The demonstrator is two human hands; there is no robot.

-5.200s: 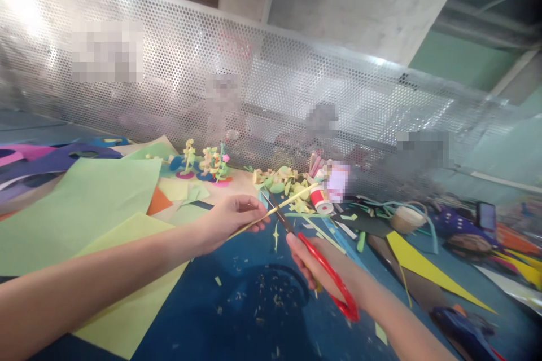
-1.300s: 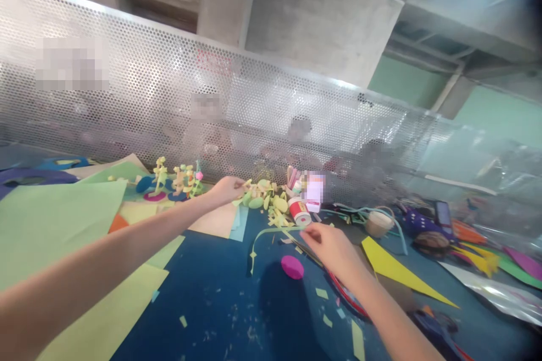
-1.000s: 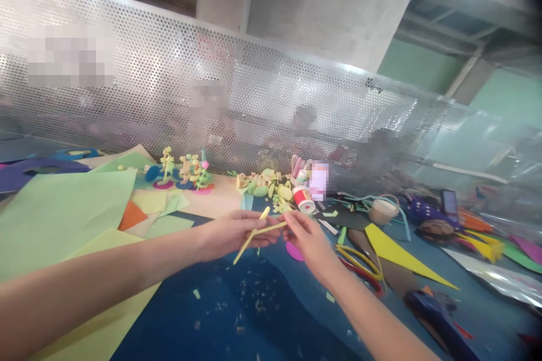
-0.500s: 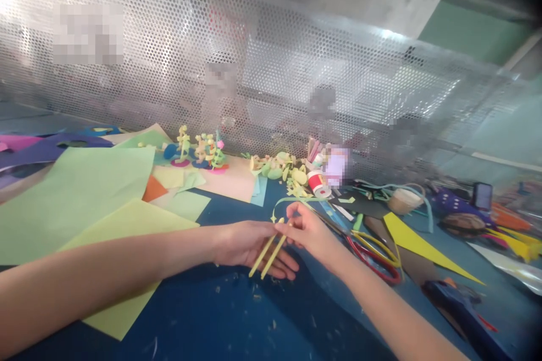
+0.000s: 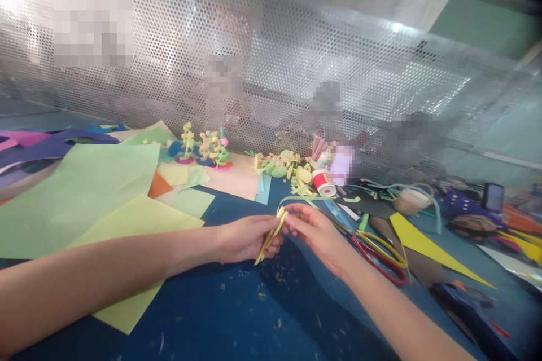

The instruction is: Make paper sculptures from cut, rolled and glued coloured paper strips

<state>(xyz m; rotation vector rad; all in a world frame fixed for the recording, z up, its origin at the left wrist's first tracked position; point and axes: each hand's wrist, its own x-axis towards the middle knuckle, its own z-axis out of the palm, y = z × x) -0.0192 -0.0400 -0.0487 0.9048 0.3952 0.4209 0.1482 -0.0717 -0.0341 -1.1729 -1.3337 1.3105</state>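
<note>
I see both hands meeting over the blue table point(image 5: 237, 316). My left hand point(image 5: 245, 238) cradles the yellow strips point(image 5: 271, 232) from below, fingers curled round their near ends, so they stay side by side. My right hand point(image 5: 315, 230) pinches their far tips, probably to line them up. The strips slant between the two hands, clear of the tabletop. The red scissors point(image 5: 381, 256) lie just right of my right wrist, within easy reach. Green sheets point(image 5: 80, 194) sit to the left, paper figures point(image 5: 203, 149) far by the mesh.
</note>
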